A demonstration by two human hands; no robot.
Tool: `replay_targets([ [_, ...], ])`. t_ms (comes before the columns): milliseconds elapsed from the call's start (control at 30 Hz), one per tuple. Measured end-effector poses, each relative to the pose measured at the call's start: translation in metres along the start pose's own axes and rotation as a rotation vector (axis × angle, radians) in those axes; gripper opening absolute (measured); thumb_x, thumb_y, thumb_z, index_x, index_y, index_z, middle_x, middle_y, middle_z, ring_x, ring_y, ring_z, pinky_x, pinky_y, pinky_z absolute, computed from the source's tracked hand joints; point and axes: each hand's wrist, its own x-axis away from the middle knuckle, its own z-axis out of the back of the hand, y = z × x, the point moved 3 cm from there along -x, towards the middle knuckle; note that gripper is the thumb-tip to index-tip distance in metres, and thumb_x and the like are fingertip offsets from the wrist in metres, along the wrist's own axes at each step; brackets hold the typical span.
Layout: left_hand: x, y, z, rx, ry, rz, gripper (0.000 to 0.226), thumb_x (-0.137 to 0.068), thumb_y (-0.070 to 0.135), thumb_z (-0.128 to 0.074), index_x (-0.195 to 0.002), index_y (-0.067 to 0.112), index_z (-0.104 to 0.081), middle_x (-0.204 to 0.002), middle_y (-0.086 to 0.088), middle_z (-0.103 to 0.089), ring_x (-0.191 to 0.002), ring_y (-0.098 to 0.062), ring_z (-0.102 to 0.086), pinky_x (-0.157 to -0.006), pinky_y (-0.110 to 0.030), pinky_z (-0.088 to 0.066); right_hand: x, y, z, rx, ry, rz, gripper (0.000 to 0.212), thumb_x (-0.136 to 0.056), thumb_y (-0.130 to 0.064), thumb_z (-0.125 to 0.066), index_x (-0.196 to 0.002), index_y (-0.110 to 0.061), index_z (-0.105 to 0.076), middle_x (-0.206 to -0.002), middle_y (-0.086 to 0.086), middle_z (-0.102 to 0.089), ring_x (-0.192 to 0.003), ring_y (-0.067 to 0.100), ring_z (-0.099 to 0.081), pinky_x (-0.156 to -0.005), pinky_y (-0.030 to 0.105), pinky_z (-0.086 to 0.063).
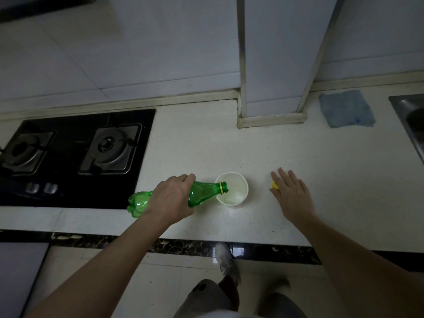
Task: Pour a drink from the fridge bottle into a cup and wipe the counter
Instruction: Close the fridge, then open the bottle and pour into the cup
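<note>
- Now, your left hand [171, 198] is clamped round the middle of the green bottle [202, 193], with its fingers curled over the top.
- That bottle lies nearly level, and its long axis runs left to right. The base sticks out left near the corner of the stove [75, 154], and the open mouth points right, just over the left rim of the cup [247, 190].
- The white cup stands upright on the counter [206, 143], right between your two hands. Something pale shows inside it, but I cannot tell how full it is, and no stream is clear at the mouth.
- The bottle looks see-through and close to empty, so by my reading the pour is near its end.
- Your right hand [291, 193] lies flat on the counter to the right of the cup, fingers straight and spread, gripping nothing. The yellow cap [274, 185] peeks out at its thumb side, either touching it or tucked just under; it's hard to say which.
- Next call: tip the mouth up before you draw the bottle away, so nothing drips past the rim. The cap sits on the right hand's side for closing.
- The blue cloth [346, 109] lies flat at the back right beside the sink [410, 118], well apart from the cup. Your right hand is the nearer one for the wipe.
</note>
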Motion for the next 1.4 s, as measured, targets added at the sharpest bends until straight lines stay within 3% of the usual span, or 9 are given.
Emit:
replay_targets([
  [200, -0.001, -0.001, -0.001, -0.003, -0.01, -0.005, 0.045, -0.068, 0.024, -0.075, -0.106, 0.015, -0.052, -0.092, -0.001, -0.061, -0.079, -0.024, -0.056, -0.061, -0.031, -0.04, 0.001, -0.001, 0.001, -0.017, 0.001, -0.001, 0.061, -0.099, -0.05, -0.022, -0.155, -0.027, -0.024, -0.164, 0.001, -0.02, -0.151, 0.025, -0.014, -0.119, 0.043, -0.019],
  [667, -0.003, -0.003, -0.002, -0.012, 0.008, -0.011, 0.043, -0.067, 0.021, -0.074, -0.104, 0.015, -0.053, -0.089, 0.0, -0.061, -0.071, -0.019, -0.042, -0.06, -0.03, -0.033, 0.004, -0.005, 0.0, -0.034, 0.007, -0.027, 0.062, -0.099, -0.052, -0.015, -0.156, -0.027, -0.021, -0.164, 0.0, -0.016, -0.152, 0.023, -0.01, -0.12, 0.042, -0.012],
  [1000, -0.003, -0.001, -0.003, -0.009, 0.015, -0.014, 0.044, -0.066, 0.02, -0.074, -0.104, 0.015, -0.054, -0.089, 0.0, -0.061, -0.069, -0.018, -0.04, -0.059, -0.031, -0.032, 0.006, -0.006, 0.0, -0.02, 0.047, -0.029, 0.055, -0.104, -0.048, -0.022, -0.154, -0.026, -0.026, -0.162, 0.002, -0.023, -0.15, 0.025, -0.017, -0.119, 0.044, -0.019],
  [1233, -0.006, 0.001, -0.003, -0.016, 0.012, -0.01, 0.043, -0.068, 0.022, -0.074, -0.104, 0.016, -0.052, -0.09, 0.001, -0.06, -0.071, -0.018, -0.04, -0.06, -0.03, -0.032, 0.008, -0.018, 0.006, -0.037, -0.01, -0.07, 0.058, -0.102, -0.047, -0.02, -0.157, -0.025, -0.018, -0.165, 0.002, -0.014, -0.152, 0.026, -0.008, -0.122, 0.045, -0.013],
  [1333, -0.007, 0.001, -0.005, 0.026, 0.009, -0.006, 0.045, -0.068, 0.025, -0.075, -0.106, 0.017, -0.053, -0.093, 0.001, -0.061, -0.074, -0.02, -0.05, -0.06, -0.031, -0.034, 0.008, -0.019, 0.012, -0.031, -0.02, -0.052, 0.057, -0.103, -0.044, -0.033, -0.156, -0.025, -0.024, -0.163, 0.005, -0.022, -0.151, 0.028, -0.016, -0.121, 0.046, -0.02],
  [1400, -0.007, 0.003, -0.008, 0.086, 0.025, 0.0, 0.047, -0.065, 0.027, -0.079, -0.103, 0.016, -0.055, -0.09, 0.0, -0.062, -0.073, -0.021, -0.053, -0.058, -0.03, -0.034, 0.007, -0.016, 0.018, -0.016, 0.004, -0.041, 0.055, -0.099, -0.039, -0.047, -0.15, -0.023, -0.037, -0.154, 0.009, -0.04, -0.143, 0.03, -0.035, -0.113, 0.046, -0.036],
])
